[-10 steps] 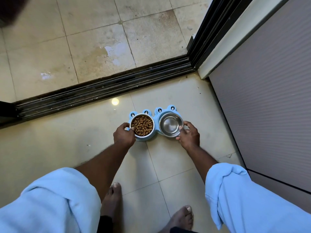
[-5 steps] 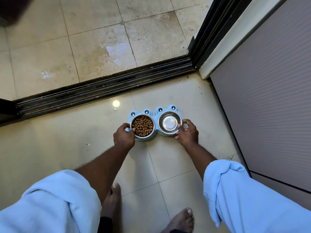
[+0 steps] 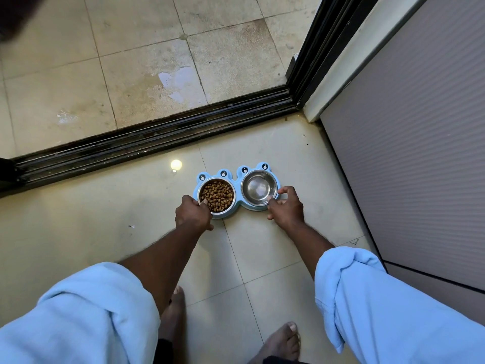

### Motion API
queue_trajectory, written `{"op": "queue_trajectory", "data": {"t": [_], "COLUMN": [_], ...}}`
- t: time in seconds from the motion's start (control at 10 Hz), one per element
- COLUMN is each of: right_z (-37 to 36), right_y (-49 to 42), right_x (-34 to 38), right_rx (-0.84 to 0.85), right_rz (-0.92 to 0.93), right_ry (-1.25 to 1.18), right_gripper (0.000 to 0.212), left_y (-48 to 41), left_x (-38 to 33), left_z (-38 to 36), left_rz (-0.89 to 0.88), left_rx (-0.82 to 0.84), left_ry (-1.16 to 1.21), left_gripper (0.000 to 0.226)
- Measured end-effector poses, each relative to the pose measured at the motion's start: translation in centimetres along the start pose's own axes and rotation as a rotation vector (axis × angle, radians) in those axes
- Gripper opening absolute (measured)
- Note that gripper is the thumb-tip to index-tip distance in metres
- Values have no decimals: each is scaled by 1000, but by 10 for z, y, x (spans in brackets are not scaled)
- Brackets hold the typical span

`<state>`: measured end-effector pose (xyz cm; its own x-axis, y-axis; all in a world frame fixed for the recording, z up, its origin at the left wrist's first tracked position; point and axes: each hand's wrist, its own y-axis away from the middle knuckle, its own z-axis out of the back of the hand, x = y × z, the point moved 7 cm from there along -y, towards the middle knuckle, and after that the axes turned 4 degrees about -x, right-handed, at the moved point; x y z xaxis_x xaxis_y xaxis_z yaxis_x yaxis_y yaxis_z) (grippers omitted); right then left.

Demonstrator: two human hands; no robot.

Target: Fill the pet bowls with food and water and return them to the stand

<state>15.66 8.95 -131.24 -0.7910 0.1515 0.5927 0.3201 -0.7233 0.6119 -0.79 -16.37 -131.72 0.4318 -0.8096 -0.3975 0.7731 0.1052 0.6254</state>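
A light blue frog-shaped stand lies on the tiled floor in front of me. Its left hole holds a steel bowl of brown kibble. Its right hole holds a shiny steel bowl; I cannot tell whether there is water in it. My left hand grips the near left rim of the kibble bowl, thumb over the edge. My right hand pinches the near right rim of the shiny bowl between thumb and fingers.
A dark sliding-door track crosses the floor just beyond the stand, with wet-stained tiles past it. A grey ribbed panel rises close on the right. My bare feet stand behind the stand.
The right bowl has dropped level into its hole in the stand. My right hand has slid round to the bowl's near right rim. My left hand has stayed on the kibble bowl.
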Motion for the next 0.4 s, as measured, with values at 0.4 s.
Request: {"op": "queue_trajectory", "data": {"t": [0.4], "right_z": [58], "right_y": [78], "right_x": [52], "right_rx": [43], "right_rz": [-1], "right_ry": [-28], "right_gripper": [12], "left_y": [81], "left_x": [-39], "left_z": [64], "left_rz": [-36], "left_rx": [65], "left_ry": [1], "left_gripper": [25]}}
